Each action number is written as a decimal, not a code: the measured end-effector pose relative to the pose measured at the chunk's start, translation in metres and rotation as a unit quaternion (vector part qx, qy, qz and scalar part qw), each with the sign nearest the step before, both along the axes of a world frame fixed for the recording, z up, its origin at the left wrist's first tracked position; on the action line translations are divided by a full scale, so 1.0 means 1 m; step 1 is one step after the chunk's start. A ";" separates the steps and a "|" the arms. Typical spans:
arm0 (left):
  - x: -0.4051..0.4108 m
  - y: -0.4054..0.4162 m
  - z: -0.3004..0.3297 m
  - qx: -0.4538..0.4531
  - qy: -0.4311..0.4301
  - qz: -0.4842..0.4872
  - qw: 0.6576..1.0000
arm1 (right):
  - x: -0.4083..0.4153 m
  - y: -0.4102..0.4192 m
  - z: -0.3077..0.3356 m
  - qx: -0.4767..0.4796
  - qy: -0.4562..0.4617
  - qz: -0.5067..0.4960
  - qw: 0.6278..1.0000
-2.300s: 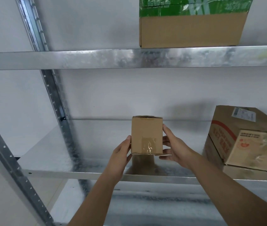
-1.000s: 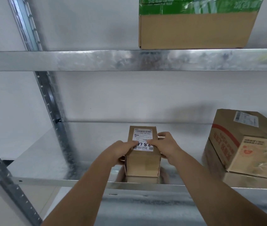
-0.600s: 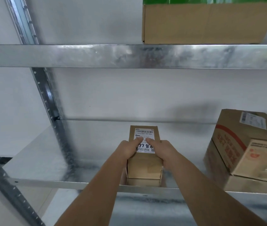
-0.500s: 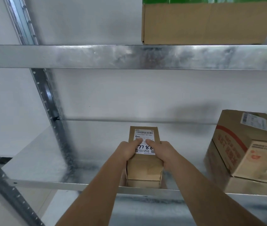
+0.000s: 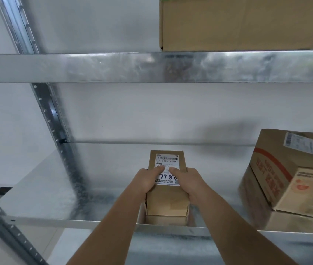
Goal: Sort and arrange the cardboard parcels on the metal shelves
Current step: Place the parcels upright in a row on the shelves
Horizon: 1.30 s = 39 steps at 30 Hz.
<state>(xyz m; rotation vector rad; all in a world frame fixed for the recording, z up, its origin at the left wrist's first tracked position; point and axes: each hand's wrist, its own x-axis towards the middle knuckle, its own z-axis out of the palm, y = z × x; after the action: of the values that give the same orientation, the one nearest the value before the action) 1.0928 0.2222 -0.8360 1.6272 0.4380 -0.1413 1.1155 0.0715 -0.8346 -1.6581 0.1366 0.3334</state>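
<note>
Pressing down from either side, the left hand (image 5: 148,179) and right hand (image 5: 187,180) clasp a small brown cardboard parcel with a white shipping label (image 5: 168,188) standing on the galvanised metal shelf (image 5: 56,188), near its front edge. The parcel sits directly between both hands, equally close to each, its long axis running straight away from the person toward the wall. Well off to the right hand's side lies a larger tilted printed cardboard box (image 5: 289,175); any push deeper would likely follow that axis.
</note>
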 end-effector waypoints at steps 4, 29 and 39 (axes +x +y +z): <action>-0.007 -0.004 0.001 0.019 -0.009 0.031 0.999 | 0.000 0.002 -0.002 -0.007 0.003 -0.002 1.000; -0.038 -0.016 0.022 -0.063 -0.041 -0.056 0.996 | -0.034 -0.010 0.045 -0.108 -0.097 0.015 0.989; -0.026 -0.002 0.012 -0.126 -0.045 -0.045 0.990 | -0.028 -0.006 0.033 0.045 0.056 0.036 0.997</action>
<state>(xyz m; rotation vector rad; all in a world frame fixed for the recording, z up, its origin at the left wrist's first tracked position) 1.0673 0.2203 -0.8243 1.3986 0.2670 -0.1829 1.0873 0.0653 -0.8013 -1.5575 0.1436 0.4819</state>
